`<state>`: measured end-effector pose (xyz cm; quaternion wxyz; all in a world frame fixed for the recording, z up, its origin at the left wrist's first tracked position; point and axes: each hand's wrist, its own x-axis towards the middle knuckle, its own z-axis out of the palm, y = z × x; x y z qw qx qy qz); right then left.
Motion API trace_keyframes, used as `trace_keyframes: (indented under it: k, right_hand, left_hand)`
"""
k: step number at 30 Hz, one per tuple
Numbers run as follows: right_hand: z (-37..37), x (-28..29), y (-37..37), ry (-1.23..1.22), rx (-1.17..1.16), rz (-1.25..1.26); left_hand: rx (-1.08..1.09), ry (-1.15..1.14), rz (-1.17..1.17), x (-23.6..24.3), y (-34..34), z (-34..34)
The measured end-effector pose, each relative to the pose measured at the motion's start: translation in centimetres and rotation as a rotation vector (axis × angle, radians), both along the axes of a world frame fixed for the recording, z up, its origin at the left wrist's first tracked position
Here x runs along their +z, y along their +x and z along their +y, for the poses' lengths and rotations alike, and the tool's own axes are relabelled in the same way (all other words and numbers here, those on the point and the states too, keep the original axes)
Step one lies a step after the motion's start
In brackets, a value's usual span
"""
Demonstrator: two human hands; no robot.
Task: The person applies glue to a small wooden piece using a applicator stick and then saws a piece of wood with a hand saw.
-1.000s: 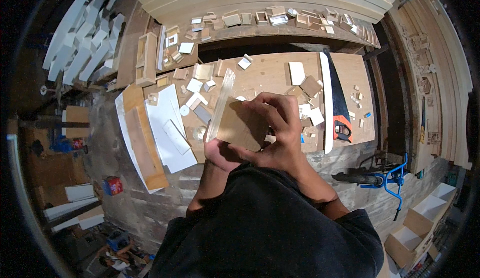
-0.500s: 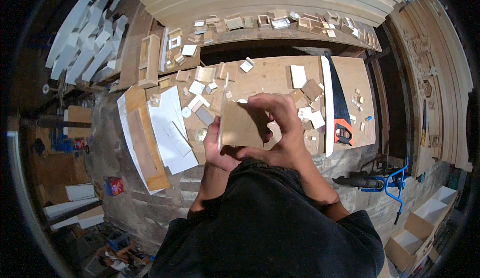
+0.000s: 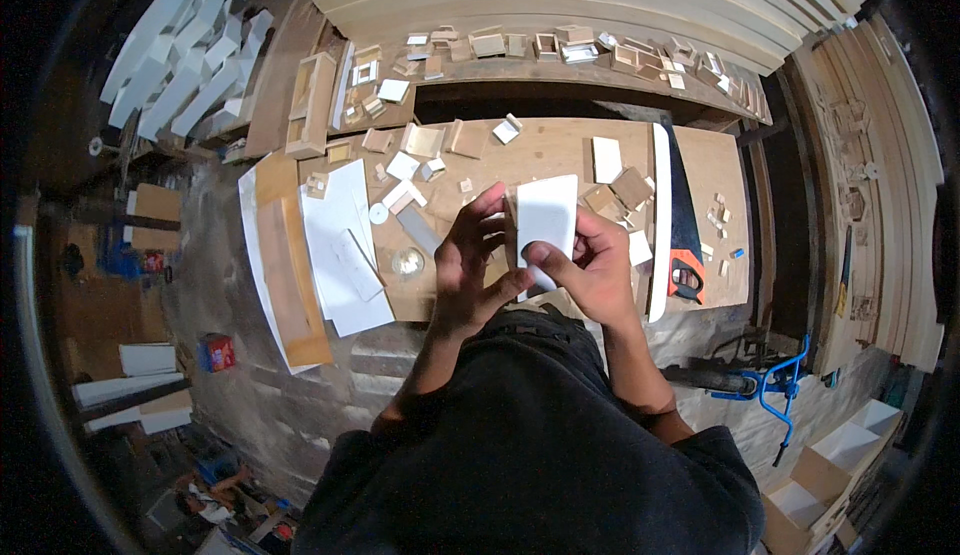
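White sheets point(image 3: 328, 217) on workbench point(image 3: 560, 137), left end. Left hand point(image 3: 465, 265) half-curled, thumb at white-faced block's point(image 3: 548, 213) lower left; grip cannot be told. Block raised over workbench's near side. Right hand point(image 3: 602, 273) closed on block, thumb across face. Saw point(image 3: 682, 200) farther right.

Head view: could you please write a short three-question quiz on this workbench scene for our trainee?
1. Which hand holds the right side of the white-faced panel?
2. True or false: the handsaw lies to the right of the long white strip.
3. The handsaw's handle is: (a) green and white, (b) orange and black, (c) all yellow.

Key: 1. The right hand. 2. True. 3. (b).
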<state>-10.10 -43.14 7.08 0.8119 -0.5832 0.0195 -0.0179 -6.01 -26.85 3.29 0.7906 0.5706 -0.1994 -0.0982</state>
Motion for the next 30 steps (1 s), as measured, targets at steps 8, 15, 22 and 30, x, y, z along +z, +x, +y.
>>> trace_keyframes:
  k: [8,15,22,30]
  right_hand:
    - [-0.4,-1.5,-0.2,0.099,0.004,-0.009]
    - [-0.6,-2.2,-0.8,0.140,-0.007,-0.046]
    - [-1.0,-2.3,-1.1,0.094,-0.005,-0.084]
    - [-0.7,-1.8,-1.1,0.066,0.008,-0.108]
  left_hand:
    - [0.056,0.098,0.128,1.1,-0.4,0.2]
    - [0.200,0.203,-0.100,1.3,-0.5,-0.2]
    - [0.154,0.186,-0.057,2.5,-1.2,-0.2]
    - [0.184,0.224,-0.107,2.8,-1.3,0.0]
